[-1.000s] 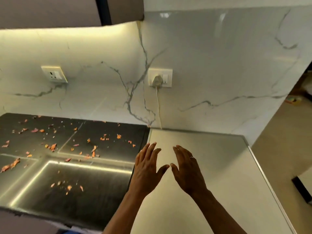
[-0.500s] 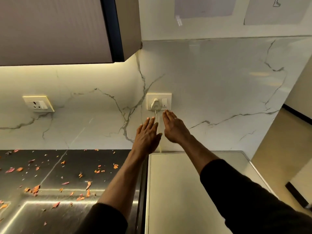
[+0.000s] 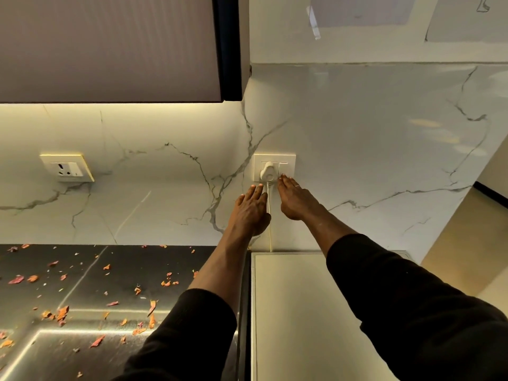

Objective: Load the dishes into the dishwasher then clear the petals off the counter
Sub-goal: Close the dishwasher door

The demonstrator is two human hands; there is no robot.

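Petals are scattered over the dark worktop to your left, unswept, while your left hand and right hand, both flat and empty, are up at the wall socket, right fingertips on its switch, so looks like you're powering the dishwasher and next wants one firm press.

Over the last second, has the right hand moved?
Yes: the right hand rose from over the white worktop to the wall socket, fingertips at its switch.

R hand at switch | L hand flat by cord | petals on counter
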